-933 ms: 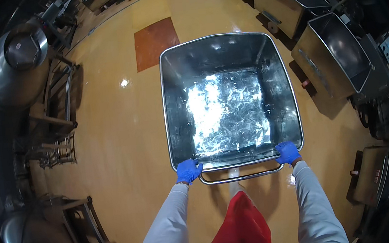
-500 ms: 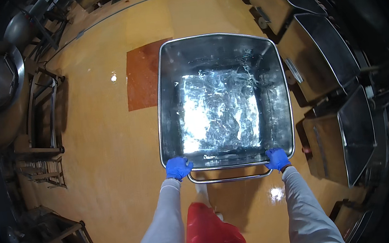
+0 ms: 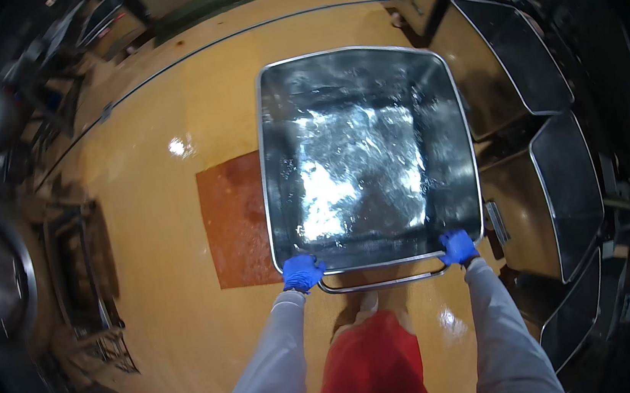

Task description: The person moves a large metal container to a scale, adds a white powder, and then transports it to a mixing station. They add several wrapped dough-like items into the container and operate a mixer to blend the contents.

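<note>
A large metal tub cart [image 3: 274, 170] stands in front of me, with wet-looking glare across its inner floor. My left hand [image 3: 304, 272], in a blue glove, is closed round the near rim at the left corner. At the right end of the same side, my right hand [image 3: 457, 247] grips the rim close to where the handle joins, also blue-gloved. Between my hands the tubular push handle [image 3: 385, 283] sticks out towards me. Both arms are in pale sleeves, and a red apron [image 3: 372, 371] hangs below.
Several metal tub carts [image 3: 559, 178] line the right side, close to my cart. On the left stand a rounded metal vessel [image 3: 24, 277] and metal frames [image 3: 80, 267]. The yellow floor [image 3: 158, 236] has a reddish-brown patch [image 3: 237, 220] and a dark line [image 3: 236, 30] across the far end.
I have moved forward with the tub cart, both hands still on its rim. The floor patch, the line and the side carts now lie nearer to me.
</note>
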Demonstrator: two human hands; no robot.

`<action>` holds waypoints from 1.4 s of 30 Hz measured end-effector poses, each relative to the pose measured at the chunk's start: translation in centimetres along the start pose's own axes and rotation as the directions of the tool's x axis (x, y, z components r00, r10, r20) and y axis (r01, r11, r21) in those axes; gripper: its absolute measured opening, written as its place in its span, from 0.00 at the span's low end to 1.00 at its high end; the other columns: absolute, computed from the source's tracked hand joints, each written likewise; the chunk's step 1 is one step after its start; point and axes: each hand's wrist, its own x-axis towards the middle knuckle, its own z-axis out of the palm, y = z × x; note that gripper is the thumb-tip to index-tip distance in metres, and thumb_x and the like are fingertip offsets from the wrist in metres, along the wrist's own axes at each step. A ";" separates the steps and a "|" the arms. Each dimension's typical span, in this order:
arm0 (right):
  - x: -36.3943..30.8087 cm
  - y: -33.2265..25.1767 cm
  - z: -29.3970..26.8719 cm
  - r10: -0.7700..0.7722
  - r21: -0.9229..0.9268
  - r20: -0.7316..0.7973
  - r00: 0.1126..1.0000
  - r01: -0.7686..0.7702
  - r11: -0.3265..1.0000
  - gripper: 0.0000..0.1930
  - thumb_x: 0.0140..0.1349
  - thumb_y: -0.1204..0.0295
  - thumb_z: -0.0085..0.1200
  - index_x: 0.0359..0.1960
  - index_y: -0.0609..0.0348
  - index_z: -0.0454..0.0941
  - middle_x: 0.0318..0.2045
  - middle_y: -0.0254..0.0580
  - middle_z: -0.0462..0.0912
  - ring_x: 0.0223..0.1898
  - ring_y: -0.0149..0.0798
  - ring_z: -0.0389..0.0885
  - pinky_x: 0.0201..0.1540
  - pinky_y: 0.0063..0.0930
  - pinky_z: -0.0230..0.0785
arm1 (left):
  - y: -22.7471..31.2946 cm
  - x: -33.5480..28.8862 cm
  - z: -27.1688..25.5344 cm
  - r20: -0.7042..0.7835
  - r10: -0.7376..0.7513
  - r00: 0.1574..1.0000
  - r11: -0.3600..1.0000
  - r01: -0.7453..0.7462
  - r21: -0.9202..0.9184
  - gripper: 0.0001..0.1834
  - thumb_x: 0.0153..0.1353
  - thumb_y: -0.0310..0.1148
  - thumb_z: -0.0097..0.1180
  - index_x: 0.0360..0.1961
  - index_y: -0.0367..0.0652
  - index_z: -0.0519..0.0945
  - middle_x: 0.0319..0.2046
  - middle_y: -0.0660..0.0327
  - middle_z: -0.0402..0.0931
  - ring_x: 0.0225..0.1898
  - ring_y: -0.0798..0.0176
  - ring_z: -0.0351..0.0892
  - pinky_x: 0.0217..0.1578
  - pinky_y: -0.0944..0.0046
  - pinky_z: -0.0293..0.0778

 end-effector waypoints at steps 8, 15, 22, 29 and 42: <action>29.0 14.5 -15.5 0.132 -0.041 0.305 0.943 -0.125 0.991 0.20 0.43 0.58 0.58 0.37 0.54 0.80 0.33 0.47 0.82 0.36 0.51 0.82 0.40 0.44 0.74 | 2.8 26.7 -20.4 -0.069 0.041 0.997 0.999 -0.041 -0.008 0.24 0.54 0.55 0.52 0.35 0.46 0.86 0.36 0.52 0.83 0.40 0.47 0.82 0.42 0.49 0.76; 54.1 24.0 -25.9 0.246 -0.176 0.223 0.943 -0.209 0.962 0.18 0.38 0.58 0.58 0.33 0.49 0.82 0.36 0.44 0.80 0.48 0.48 0.74 0.51 0.50 0.63 | 2.4 51.9 -39.2 -0.121 0.036 0.992 0.999 -0.038 -0.013 0.23 0.48 0.57 0.59 0.32 0.48 0.86 0.34 0.53 0.83 0.37 0.48 0.83 0.41 0.52 0.78; 76.6 36.7 -36.2 0.263 0.022 0.209 0.942 -0.273 0.962 0.15 0.38 0.56 0.60 0.28 0.48 0.82 0.29 0.42 0.82 0.36 0.49 0.81 0.42 0.44 0.71 | 5.0 75.2 -58.5 -0.142 0.078 0.987 0.996 -0.072 0.048 0.24 0.53 0.55 0.54 0.36 0.48 0.86 0.37 0.54 0.84 0.39 0.50 0.83 0.41 0.51 0.77; 102.8 51.5 -49.2 0.277 0.059 0.162 0.947 -0.290 0.955 0.16 0.37 0.59 0.59 0.29 0.51 0.83 0.31 0.45 0.83 0.38 0.50 0.82 0.41 0.43 0.75 | 8.1 99.1 -77.1 -0.184 0.162 0.969 0.985 -0.147 0.094 0.20 0.57 0.51 0.51 0.32 0.47 0.85 0.34 0.52 0.82 0.38 0.49 0.82 0.38 0.48 0.76; 147.5 76.8 -69.2 0.347 0.186 0.082 0.934 -0.356 0.916 0.18 0.40 0.60 0.58 0.34 0.51 0.83 0.32 0.47 0.84 0.37 0.49 0.84 0.41 0.45 0.76 | 13.3 149.0 -113.9 -0.283 0.245 0.927 0.957 -0.184 0.227 0.22 0.52 0.54 0.55 0.30 0.46 0.85 0.33 0.52 0.82 0.33 0.46 0.81 0.37 0.47 0.76</action>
